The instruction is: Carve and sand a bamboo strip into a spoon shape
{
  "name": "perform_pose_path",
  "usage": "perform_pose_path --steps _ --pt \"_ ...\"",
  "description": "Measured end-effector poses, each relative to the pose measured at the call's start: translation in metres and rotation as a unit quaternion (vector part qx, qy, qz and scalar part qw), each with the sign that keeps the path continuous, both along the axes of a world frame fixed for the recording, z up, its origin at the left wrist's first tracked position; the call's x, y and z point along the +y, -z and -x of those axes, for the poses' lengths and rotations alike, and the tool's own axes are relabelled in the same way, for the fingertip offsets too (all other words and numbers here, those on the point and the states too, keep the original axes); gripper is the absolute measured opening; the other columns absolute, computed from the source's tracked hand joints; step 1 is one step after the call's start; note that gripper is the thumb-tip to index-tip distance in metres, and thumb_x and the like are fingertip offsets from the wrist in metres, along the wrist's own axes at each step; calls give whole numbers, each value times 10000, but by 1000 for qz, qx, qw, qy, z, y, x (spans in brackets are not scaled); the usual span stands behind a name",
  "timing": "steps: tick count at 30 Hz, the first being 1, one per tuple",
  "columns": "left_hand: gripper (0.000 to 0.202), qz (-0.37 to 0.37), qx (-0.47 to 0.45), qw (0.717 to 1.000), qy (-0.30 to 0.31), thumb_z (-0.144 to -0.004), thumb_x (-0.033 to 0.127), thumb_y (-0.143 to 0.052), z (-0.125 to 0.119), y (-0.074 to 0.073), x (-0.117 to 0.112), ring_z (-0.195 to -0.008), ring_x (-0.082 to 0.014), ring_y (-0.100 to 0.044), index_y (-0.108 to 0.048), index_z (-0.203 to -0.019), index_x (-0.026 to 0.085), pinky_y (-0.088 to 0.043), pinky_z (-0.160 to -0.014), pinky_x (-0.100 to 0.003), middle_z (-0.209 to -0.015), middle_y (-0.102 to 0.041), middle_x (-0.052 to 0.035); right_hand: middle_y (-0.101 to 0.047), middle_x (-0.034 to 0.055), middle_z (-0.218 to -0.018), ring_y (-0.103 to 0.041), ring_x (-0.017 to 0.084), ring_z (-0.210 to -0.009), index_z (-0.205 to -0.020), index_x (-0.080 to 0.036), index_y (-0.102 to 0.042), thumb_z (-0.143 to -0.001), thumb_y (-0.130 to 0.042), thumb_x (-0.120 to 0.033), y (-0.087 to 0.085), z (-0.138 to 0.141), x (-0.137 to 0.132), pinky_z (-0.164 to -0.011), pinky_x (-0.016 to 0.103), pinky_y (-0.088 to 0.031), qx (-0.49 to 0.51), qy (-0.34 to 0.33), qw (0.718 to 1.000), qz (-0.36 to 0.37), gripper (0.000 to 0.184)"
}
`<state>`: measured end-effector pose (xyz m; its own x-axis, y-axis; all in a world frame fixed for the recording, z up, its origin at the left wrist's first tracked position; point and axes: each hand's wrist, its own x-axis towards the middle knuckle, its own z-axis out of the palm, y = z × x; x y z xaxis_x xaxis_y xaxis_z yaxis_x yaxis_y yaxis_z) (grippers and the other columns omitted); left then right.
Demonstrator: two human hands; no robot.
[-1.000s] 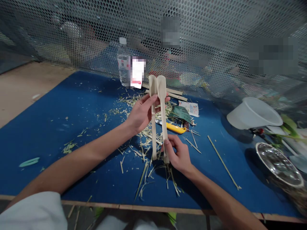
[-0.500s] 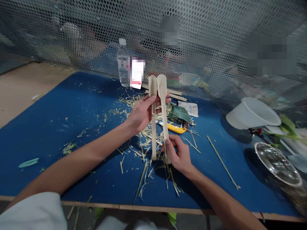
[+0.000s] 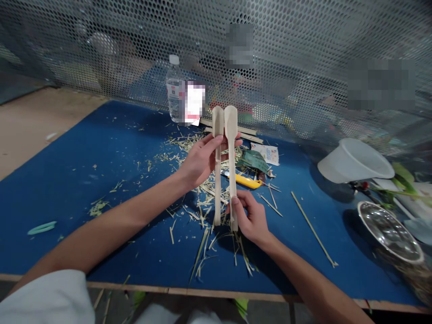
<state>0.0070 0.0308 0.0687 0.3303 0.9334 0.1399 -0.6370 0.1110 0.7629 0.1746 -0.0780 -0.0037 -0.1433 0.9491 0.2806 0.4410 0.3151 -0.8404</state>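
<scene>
Two pale bamboo spoons are held side by side over the table, bowls up and handles hanging down. My left hand [image 3: 201, 158] is closed on the left bamboo spoon [image 3: 218, 191], thumb on its front just below the bowl. Its fingers reach behind the right bamboo spoon [image 3: 231, 153]. Low on that second handle, my right hand [image 3: 249, 213] pinches it between thumb and fingers. The two bowls nearly touch at the top, with a narrow gap between the handles. Behind the spoons lies a yellow utility knife [image 3: 248, 181], amid a heap of bamboo shavings [image 3: 205, 186].
A water bottle [image 3: 174, 92] and a bright, blurred-out panel [image 3: 195, 101] stand by the perforated metal screen [image 3: 290, 40]. Bamboo strips [image 3: 249, 135], a printed packet [image 3: 271, 154] and a green wrapper [image 3: 253, 159] lie behind. At right are a white tub [image 3: 351, 162] and a steel bowl [image 3: 388, 231].
Both spoons have shifted slightly to the right at the top. The right spoon has swung more upright, now about parallel with the left one. My grips look the same.
</scene>
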Motion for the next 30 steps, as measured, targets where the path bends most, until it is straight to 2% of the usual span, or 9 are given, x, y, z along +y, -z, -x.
perform_pose_path --steps 11,18,21,25,30 --pt "265 -7 6 1000 2 -915 226 -619 0 -1 -1 -1210 -280 -664 -741 -1139 156 -540 -940 -381 -1189 -763 -122 -700 -38 -680 -570 95 -497 -1094 -237 -568 -1019 -465 -362 0 1 0 -480 213 -412 6 -6 1000 8 179" --pt "243 -8 6 1000 2 -920 232 -611 0 -2 -1 -1182 -277 -673 -757 -1096 150 -542 -935 -384 -1144 -773 -126 -719 -32 -709 -588 102 -521 -1101 -234 -569 -1019 -469 -361 -1 -1 3 -518 232 -448 10 -2 1000 5 181" --pt "223 -6 8 1000 -1 -926 224 -602 0 -2 1 -1131 -259 -691 -763 -1068 162 -557 -892 -365 -1152 -769 -114 -713 -33 -690 -591 104 -509 -1092 -225 -570 -1014 -473 -381 -3 -3 6 -536 244 -474 21 13 1000 5 199" --pt "208 29 22 999 -27 -925 187 -586 2 2 6 -1041 -226 -714 -759 -1039 169 -565 -838 -342 -1118 -767 -107 -705 -27 -682 -571 108 -480 -1078 -218 -574 -999 -486 -412 -8 -6 10 -484 251 -456 31 37 999 5 227" --pt "165 99 57 991 -67 -924 190 -599 6 7 12 -789 -166 -694 -740 -1004 159 -549 -717 -313 -948 -752 -103 -653 -30 -678 -595 127 -539 -1060 -222 -583 -987 -506 -420 -20 -31 34 -529 269 -488 11 99 993 -61 225"
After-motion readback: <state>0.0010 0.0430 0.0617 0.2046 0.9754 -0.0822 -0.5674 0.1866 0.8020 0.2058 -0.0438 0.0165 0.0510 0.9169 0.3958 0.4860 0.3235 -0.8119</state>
